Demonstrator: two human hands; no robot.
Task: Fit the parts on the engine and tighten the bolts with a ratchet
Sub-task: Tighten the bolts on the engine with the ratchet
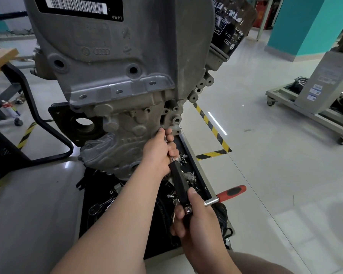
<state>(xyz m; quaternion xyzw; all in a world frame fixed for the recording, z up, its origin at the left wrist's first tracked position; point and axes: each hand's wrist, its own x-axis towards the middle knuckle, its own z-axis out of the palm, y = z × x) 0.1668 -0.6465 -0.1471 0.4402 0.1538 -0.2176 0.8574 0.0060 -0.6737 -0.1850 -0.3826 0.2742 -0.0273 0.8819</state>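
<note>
Your left hand (158,151) sits at the centre of the frame, fingers curled round the top of the long black-handled steel bar (179,182), fingertips touching the lower right edge of the grey cast-metal engine (117,66). Your right hand (196,218), lower centre, wraps the bar's bottom end, thumb lying up along the black grip. The chrome ratchet with red-and-black handle (231,192) meets the bar just beside your right fingers and sticks out rightward, past the black tray of loose bolts (198,175).

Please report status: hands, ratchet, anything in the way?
Left hand holds extension bar at engine. Right hand grips ratchet. Bolt hidden behind left hand.
</note>
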